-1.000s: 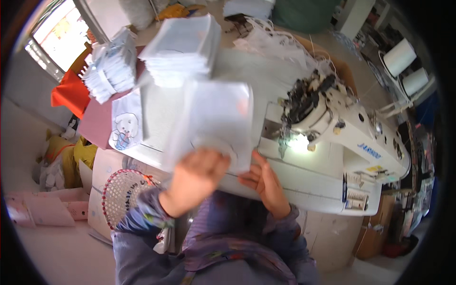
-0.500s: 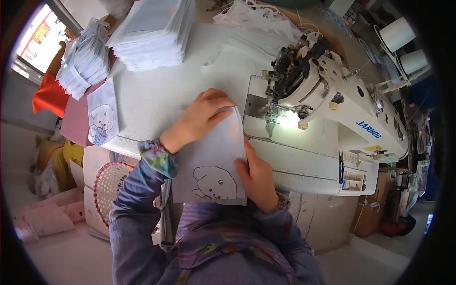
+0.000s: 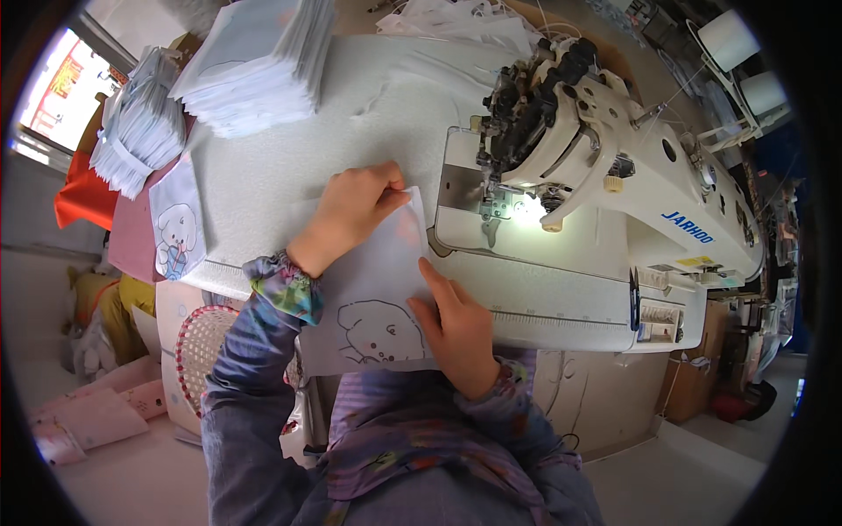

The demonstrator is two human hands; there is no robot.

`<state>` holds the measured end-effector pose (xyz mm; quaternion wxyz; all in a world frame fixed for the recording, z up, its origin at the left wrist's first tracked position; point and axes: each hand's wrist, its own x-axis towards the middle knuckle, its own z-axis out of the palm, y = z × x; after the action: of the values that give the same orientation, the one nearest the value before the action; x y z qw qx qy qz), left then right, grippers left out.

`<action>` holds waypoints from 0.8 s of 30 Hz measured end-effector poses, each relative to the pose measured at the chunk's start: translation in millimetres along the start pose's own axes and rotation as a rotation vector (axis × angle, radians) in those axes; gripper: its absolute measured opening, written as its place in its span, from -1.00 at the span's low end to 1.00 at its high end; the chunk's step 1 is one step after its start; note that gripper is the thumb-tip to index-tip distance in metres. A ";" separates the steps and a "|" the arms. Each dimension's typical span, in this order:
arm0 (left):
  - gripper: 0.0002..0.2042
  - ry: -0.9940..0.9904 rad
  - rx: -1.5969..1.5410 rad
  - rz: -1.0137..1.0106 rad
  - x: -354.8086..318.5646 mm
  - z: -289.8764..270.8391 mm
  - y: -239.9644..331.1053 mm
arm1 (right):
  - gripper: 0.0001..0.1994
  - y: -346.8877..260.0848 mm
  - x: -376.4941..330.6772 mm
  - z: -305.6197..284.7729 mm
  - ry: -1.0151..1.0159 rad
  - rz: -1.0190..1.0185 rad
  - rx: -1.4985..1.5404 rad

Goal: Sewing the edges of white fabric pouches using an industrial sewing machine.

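A pale grey-white fabric piece (image 3: 364, 280) with a printed cartoon puppy hangs over the table's front edge in front of me. At its top corner, the fingers of my left hand (image 3: 349, 210) pinch the cloth. My right hand (image 3: 459, 333) grips the right edge lower down, with thumb and index finger on the cloth. What its other fingers do is hidden. To the right of both hands stands a white sewing machine (image 3: 605, 149), its lamp lit by the needle area; the cloth is apart from it.
Tall stacks of cut fabric (image 3: 259, 70) and a tied bundle (image 3: 140, 123) lie at the far left, near another puppy-print piece (image 3: 178, 223). A woven basket (image 3: 200, 351) sits below the left table edge. Scissors (image 3: 635, 298) and a small parts tray (image 3: 660, 323) are at right.
Both hands and the fabric have shifted a little left, away from the machine. My right index finger now lies more on top of the cloth edge. The view has moved slightly.
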<state>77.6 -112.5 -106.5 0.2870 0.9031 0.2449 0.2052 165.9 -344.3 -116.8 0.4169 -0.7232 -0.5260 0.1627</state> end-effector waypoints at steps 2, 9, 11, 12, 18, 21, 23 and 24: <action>-0.81 -0.023 0.015 -0.010 2.4 -1.0 -0.4 | -0.44 -0.6 0.6 0.0 0.002 -0.009 0.013; -0.77 -0.085 0.022 -0.039 8.6 -4.1 -1.2 | -0.45 3.3 6.2 4.6 0.001 0.004 0.173; -0.76 -0.109 0.043 -0.055 10.1 -4.1 -2.1 | -0.45 3.5 5.3 6.2 0.001 -0.005 0.133; -0.75 -0.122 0.056 -0.074 10.7 -4.1 -2.4 | -0.46 3.0 4.4 7.0 0.000 -0.014 0.092; -0.74 -0.142 0.115 -0.096 13.1 -5.2 1.1 | -0.45 -2.9 0.2 10.0 -0.039 0.045 -0.019; -0.72 -0.134 0.129 -0.109 12.1 -5.5 4.7 | -0.47 -5.1 0.0 11.4 -0.014 0.036 -0.045; -0.74 -0.145 0.146 -0.138 10.6 -4.1 5.9 | -0.48 -5.8 -0.3 12.1 -0.002 0.013 -0.074; -0.76 -0.139 0.159 -0.160 9.4 -2.7 6.3 | -0.48 -5.7 -0.4 12.3 -0.017 0.026 -0.095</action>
<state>85.8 -110.6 -98.4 0.2465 0.9125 0.3112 0.0985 153.9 -338.8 -119.8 0.3754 -0.7477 -0.5271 0.1491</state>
